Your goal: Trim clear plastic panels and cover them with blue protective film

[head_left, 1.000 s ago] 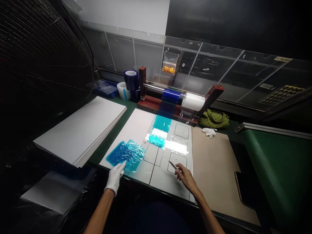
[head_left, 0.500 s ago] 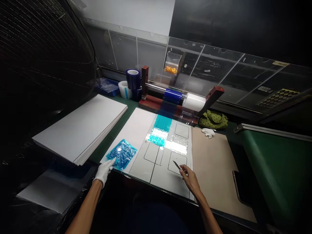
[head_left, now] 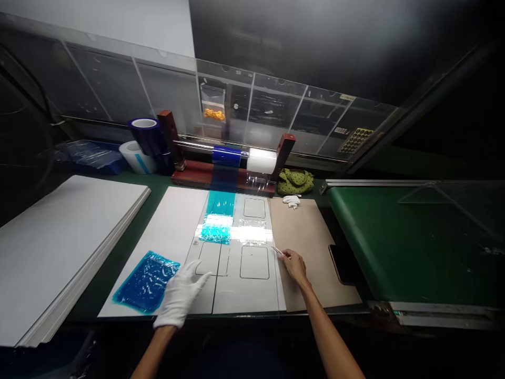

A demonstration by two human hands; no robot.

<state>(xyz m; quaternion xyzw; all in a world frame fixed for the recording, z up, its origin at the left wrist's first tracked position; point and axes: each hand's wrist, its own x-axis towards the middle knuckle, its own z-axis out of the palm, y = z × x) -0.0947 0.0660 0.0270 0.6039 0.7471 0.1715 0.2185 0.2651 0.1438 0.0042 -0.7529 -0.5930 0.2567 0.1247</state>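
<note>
My left hand [head_left: 181, 295], in a white glove, hovers over the left side of the clear plate [head_left: 244, 300], fingers apart and nothing in them. Just left of it, a wrinkled blue film sheet [head_left: 145, 281] lies on white paper [head_left: 168, 221]. My bare right hand [head_left: 294, 266] is at the plate's right edge, fingers closed on a slim knife [head_left: 277, 251] whose tip points up and left. Black rounded outlines [head_left: 254, 262] are marked on the plate. A turquoise film strip [head_left: 219, 216] runs down from the blue film roll [head_left: 226, 156] onto it.
A wooden stand [head_left: 223, 176] holds the blue roll and a white roll [head_left: 262, 160]. On the left is a paper stack [head_left: 71, 237]. Brown board [head_left: 315, 252], a phone [head_left: 341, 265], a green pouch [head_left: 295, 181] and a green conveyor belt [head_left: 406, 242] are on the right.
My left hand has left the blue film sheet and moved right, over the plate. My right hand has shifted to the plate's right edge with the knife. The view has turned right.
</note>
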